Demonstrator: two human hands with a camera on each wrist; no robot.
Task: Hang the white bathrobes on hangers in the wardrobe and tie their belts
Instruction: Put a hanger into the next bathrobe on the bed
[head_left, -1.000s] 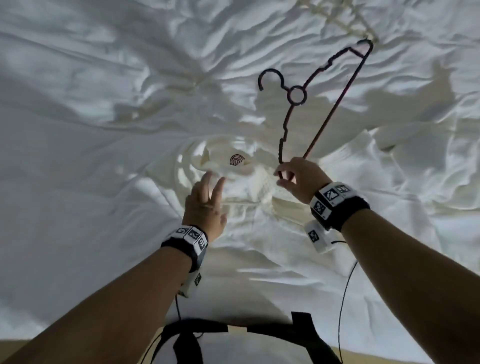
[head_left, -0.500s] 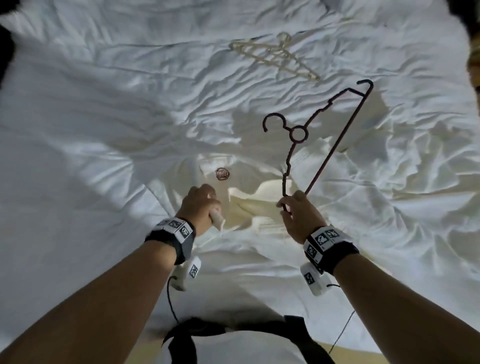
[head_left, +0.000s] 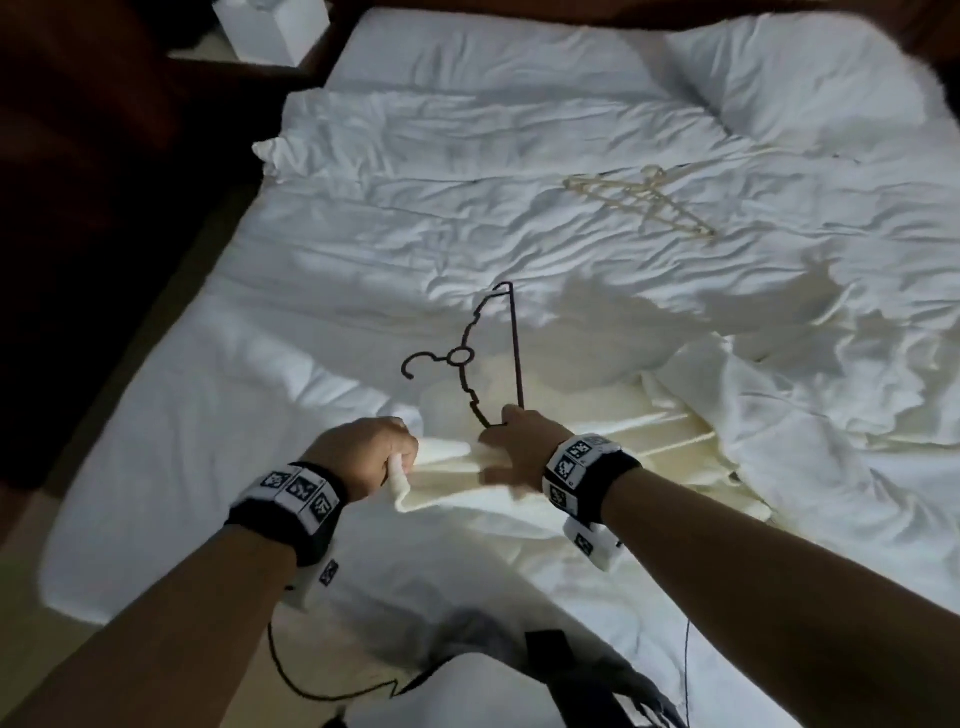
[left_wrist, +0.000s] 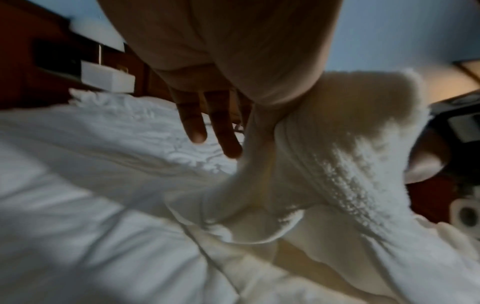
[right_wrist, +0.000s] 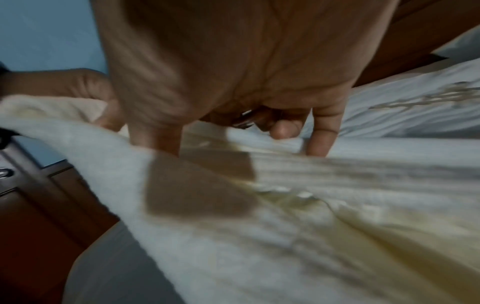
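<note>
A white bathrobe (head_left: 670, 441) lies rumpled on the bed. My left hand (head_left: 371, 452) grips a bunched edge of the bathrobe (left_wrist: 324, 156), lifted a little off the sheet; two of its fingers (left_wrist: 197, 123) stick out straight. My right hand (head_left: 519, 444) holds a dark wire hanger (head_left: 488, 358) by one end, the hanger standing up over the robe with its hook to the left. In the right wrist view the hanger (right_wrist: 245, 119) sits inside curled fingers, while other fingertips (right_wrist: 318, 144) touch the bathrobe (right_wrist: 285, 205).
A pale cream hanger (head_left: 641, 200) lies on the white bed (head_left: 415, 208) at the far right, below a pillow (head_left: 810, 78). Dark wood furniture with a white box (head_left: 270, 26) stands left of the bed. A cable (head_left: 311, 680) hangs from my left wrist.
My left hand closed on the robe's edge and pulled it toward me. The right hand came down beside it, turning the hanger more upright. The head view pulled back to show the whole bed.
</note>
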